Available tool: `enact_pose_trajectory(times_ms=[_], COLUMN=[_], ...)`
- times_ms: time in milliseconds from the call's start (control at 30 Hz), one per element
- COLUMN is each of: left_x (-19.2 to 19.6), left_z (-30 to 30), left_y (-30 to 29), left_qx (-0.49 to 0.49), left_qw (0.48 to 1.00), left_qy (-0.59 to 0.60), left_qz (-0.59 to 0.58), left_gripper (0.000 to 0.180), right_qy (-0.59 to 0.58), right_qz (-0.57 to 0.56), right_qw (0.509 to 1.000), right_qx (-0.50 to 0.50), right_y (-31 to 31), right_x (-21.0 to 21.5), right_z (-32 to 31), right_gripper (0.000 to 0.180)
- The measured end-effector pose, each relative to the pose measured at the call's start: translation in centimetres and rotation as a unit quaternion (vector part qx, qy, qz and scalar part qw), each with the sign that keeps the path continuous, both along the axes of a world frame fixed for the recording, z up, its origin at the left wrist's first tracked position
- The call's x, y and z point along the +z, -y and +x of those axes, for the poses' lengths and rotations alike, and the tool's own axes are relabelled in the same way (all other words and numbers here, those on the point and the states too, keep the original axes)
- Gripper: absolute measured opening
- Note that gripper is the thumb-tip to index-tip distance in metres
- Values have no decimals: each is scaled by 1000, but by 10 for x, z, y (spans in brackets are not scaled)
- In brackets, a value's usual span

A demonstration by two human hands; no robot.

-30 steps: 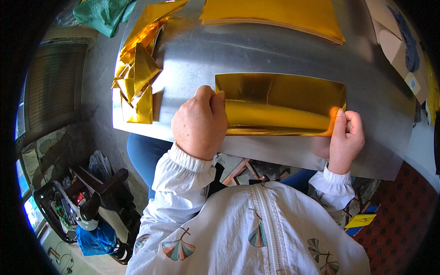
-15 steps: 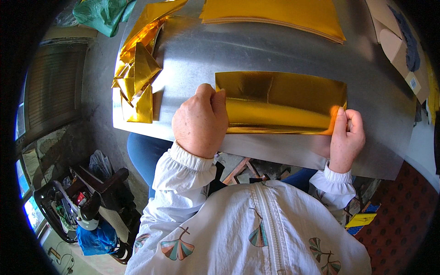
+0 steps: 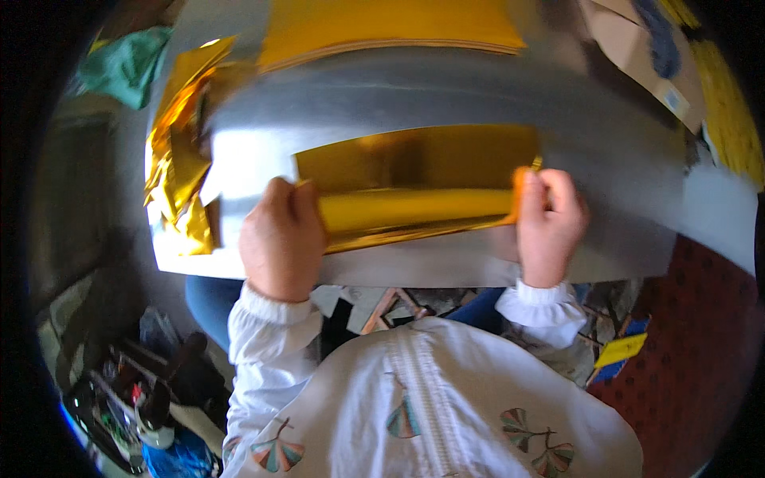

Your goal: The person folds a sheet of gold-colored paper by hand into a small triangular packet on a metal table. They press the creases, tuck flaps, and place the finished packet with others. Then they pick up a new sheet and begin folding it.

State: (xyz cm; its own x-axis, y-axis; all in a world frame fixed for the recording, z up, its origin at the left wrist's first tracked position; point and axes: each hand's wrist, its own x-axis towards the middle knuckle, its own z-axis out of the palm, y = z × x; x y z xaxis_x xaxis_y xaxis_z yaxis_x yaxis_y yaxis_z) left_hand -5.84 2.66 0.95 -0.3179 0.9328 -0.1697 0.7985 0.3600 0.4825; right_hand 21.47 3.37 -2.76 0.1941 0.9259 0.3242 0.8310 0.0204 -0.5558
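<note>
While bent over the grey bench [image 3: 446, 88], pressing down on a gold foil sheet [image 3: 414, 159] lying at the near edge, its front part rolled into a fold. Left hand [image 3: 279, 239] curled over the fold's left end, fingers closed on it. Right hand [image 3: 550, 223] pinching the right end, thumb and fingers shut on the foil. Crumpled gold foil pieces [image 3: 179, 175] piled at the bench's left; flat stack of gold sheets [image 3: 390, 24] at the far side.
</note>
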Motion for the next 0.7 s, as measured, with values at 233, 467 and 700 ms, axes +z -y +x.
enact_pose_trajectory(times_ms=[233, 467, 700], left_x=[2, -1, -2], left_z=[1, -1, -2], left_y=[1, 2, 2], left_qx=[-32, -64, -72], left_qw=[998, 993, 992], left_qy=[-53, -86, -89], left_qz=[16, 55, 57], left_gripper=[26, 26, 25], right_qy=[10, 10, 17], right_qz=[-33, -38, -26], right_qw=[999, 999, 999], right_qx=[-24, -18, -25], right_y=[1, 2, 2], right_x=[7, 7, 5], right_z=[-6, -4, -6], right_gripper=[13, 15, 14])
